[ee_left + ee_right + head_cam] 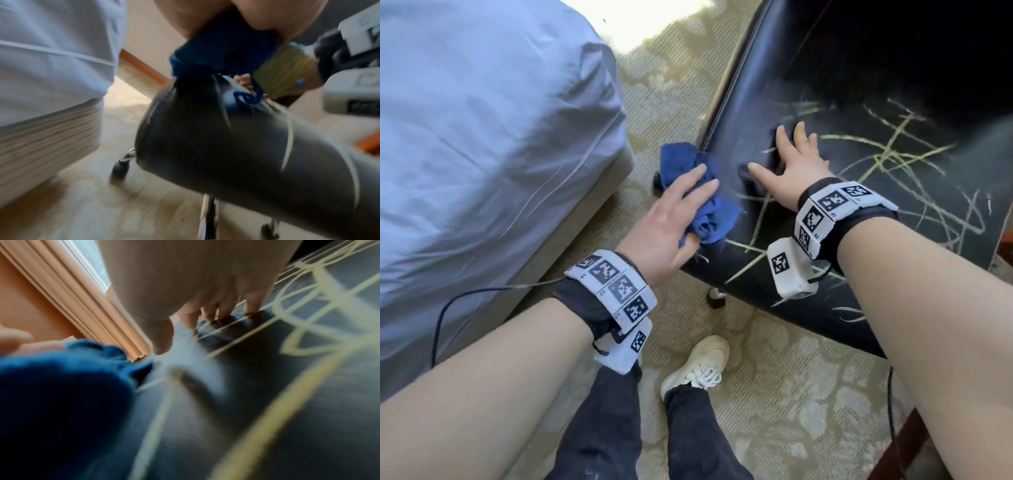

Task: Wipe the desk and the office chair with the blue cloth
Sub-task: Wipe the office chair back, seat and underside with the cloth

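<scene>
The left hand [671, 226] is pressing the blue cloth [700, 195] against the left edge of the office chair [774, 113] seat, its fingers [695, 173] lying fairly straight over the bunched fabric while the thumb is tucking under the cloth's near end. Part of the cloth is hanging over the seat edge, above the carpet [791, 394]. In the left wrist view the cloth [218, 53] is showing wedged between the palm and the rounded black cushion [226, 146], though that picture is blurred and the grip there is probably no tighter than a flat press.

The right hand [794, 161] is lying spread and flat on the seat just beside the cloth, fingers [209, 311] straight and holding nothing, fingertips touching the leather. Pale yellowish scratch lines [887, 154] are crossing the black seat around and beyond this hand.

A bed [482, 137] with light blue sheets is standing to the left of the chair. A white shoe [698, 366] is resting on the carpet below the seat's front edge.
</scene>
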The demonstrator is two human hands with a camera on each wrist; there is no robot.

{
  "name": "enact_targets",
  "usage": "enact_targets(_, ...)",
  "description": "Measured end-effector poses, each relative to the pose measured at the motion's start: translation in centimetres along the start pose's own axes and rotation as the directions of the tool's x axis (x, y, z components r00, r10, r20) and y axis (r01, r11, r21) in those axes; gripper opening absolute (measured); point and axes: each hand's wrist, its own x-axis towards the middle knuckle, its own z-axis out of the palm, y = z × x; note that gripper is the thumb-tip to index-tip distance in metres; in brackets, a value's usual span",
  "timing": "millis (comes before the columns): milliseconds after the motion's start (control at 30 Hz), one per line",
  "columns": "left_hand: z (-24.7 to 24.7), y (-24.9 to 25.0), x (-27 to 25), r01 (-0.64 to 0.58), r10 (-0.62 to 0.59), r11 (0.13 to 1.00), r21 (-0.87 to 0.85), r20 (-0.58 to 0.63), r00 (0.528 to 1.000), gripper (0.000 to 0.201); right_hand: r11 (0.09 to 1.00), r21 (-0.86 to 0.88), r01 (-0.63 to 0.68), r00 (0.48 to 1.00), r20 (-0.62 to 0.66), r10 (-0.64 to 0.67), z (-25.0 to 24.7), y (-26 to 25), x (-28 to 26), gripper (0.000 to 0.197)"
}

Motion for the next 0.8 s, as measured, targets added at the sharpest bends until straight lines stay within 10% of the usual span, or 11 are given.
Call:
enact_targets(133, 3.4, -1.1, 1.6, -0.311, 0.177, 0.825, 0.472, 0.307, 0.935, 0.058, 0.987, -0.16, -0.033, 0.998, -0.057, 0.024, 1.5, 3.3, -1.8, 0.076)
enact_targets(367, 4.5, -3.1, -5.1, -0.567, 0.287, 0.676, 0.47, 0.541, 0.791, 0.09, 0.983, -0.181, -0.041, 0.998, -0.055, 0.032, 2.8, 4.4, -2.1, 0.075)
enact_targets(533, 2.1, -0.2, -2.0, -0.486, 0.362, 0.797, 0.36, 0.36, 0.86, 0.061, 0.981, -0.19, -0.037, 0.998, -0.058, 0.026, 2.9, 4.3, -2.2, 0.075)
enact_targets(633, 0.7, 0.3, 1.5, -0.28, 0.201, 0.895, 0.348, 0.248, 0.948, 0.061, 0.983, -0.181, -0.036, 0.998, -0.062, 0.025, 2.8, 4.2, -2.3, 0.075)
enact_targets(800, 4.0, -0.4, 0.8, -0.326, 0.151, 0.839, 0.435, 0.39, 0.908, 0.06, 0.986, -0.165, -0.028, 0.998, -0.064, 0.017, 2.8, 4.3, -2.5, 0.072)
